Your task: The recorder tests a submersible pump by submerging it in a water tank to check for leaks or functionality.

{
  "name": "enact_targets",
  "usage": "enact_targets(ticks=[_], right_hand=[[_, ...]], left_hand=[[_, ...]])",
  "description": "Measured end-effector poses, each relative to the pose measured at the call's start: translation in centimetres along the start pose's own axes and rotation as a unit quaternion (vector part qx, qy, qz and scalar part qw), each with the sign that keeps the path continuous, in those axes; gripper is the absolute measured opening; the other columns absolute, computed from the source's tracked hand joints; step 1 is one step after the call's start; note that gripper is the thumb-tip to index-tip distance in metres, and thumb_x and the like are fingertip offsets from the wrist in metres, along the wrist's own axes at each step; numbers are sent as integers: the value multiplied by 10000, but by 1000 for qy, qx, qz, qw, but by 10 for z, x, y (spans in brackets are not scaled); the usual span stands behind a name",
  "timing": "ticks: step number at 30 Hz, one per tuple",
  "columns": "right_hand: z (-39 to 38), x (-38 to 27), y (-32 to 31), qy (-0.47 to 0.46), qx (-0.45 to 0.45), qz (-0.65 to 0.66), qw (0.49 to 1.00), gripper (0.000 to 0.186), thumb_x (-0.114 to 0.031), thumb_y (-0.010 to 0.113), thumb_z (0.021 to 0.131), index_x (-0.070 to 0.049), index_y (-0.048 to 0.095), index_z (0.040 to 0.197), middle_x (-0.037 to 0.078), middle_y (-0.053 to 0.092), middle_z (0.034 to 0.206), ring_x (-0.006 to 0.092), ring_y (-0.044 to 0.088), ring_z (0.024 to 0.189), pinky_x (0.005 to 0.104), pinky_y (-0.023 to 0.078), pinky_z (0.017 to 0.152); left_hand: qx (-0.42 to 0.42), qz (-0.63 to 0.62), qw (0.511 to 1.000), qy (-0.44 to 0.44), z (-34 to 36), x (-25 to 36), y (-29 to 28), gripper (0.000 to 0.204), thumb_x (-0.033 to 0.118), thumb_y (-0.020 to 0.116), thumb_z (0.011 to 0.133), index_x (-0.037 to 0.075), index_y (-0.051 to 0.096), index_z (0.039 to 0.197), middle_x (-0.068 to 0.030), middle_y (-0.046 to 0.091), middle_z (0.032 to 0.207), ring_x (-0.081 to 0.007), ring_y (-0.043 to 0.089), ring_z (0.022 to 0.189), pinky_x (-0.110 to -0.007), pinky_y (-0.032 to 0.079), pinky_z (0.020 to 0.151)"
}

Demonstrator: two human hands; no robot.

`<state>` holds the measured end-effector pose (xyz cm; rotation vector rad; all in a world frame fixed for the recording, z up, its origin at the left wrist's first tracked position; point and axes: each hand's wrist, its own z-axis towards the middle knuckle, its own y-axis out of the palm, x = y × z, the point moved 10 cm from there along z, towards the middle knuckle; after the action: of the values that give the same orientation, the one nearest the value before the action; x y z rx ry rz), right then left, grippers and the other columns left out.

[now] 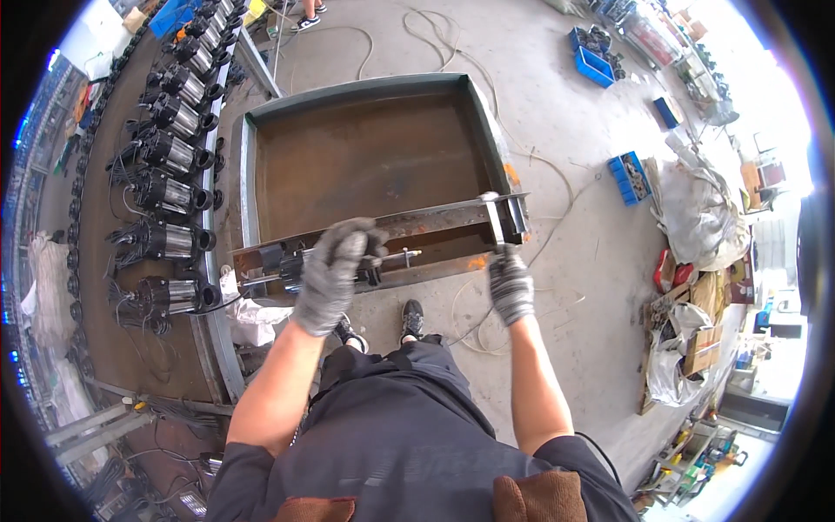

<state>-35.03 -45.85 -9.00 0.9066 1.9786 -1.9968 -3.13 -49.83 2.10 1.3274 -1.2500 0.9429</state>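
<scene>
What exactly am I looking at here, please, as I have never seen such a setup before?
There is no robot: these are a person's own two gloved hands. The single picture looks down from a wide fisheye camera worn on the head, so straight edges appear bent. The right hand holds a silver wrench-like tool near the corner of a large metal tank. The left hand is at a dark part by the tank's near edge; whether it holds it is hard to tell. To the left stands a row of black-and-silver machines, and blue bins rest on the floor at right.
</scene>
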Motion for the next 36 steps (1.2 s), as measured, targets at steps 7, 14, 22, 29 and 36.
enact_targets(ticks=[7,14,22,29,36], right_hand=[[72,136,5,29,-41,-147,988,324,-360,476,955,-100,610,1094,255,662,999,457,616,969,513,496,786],[73,120,7,77,65,-59,993,207,-160,597,888,-14,559,1029,241,608,922,415,577,841,481,453,784],[-13,-204,49,-304,-101,127,939,185,-101,598,881,-31,574,1050,183,588,1094,383,595,936,451,487,860],[-16,-291,127,-338,-261,-158,890,215,-182,601,864,-71,620,1047,186,658,1044,393,654,872,486,527,755],[2,-282,130,-353,-293,-58,887,133,-158,619,835,-49,576,897,213,645,879,421,638,799,482,508,702]], left_hand=[[237,62,969,-41,-74,-100,-194,174,168,539,1010,93,612,1148,-38,645,940,-90,604,814,-240,520,694],[279,576,765,-68,-113,-114,-299,423,154,639,867,-3,541,1248,-228,616,1163,-366,596,1064,-429,474,946],[23,802,535,-265,-69,-97,-286,349,324,533,936,114,612,1204,-112,686,1161,-254,665,1040,-387,485,913],[-79,554,783,-272,-113,-121,-285,289,146,659,812,38,624,1078,-207,629,986,-397,619,901,-461,500,778],[81,659,740,-107,-94,-108,-316,499,225,665,814,0,529,1237,-254,613,1149,-400,574,1100,-466,469,947]])
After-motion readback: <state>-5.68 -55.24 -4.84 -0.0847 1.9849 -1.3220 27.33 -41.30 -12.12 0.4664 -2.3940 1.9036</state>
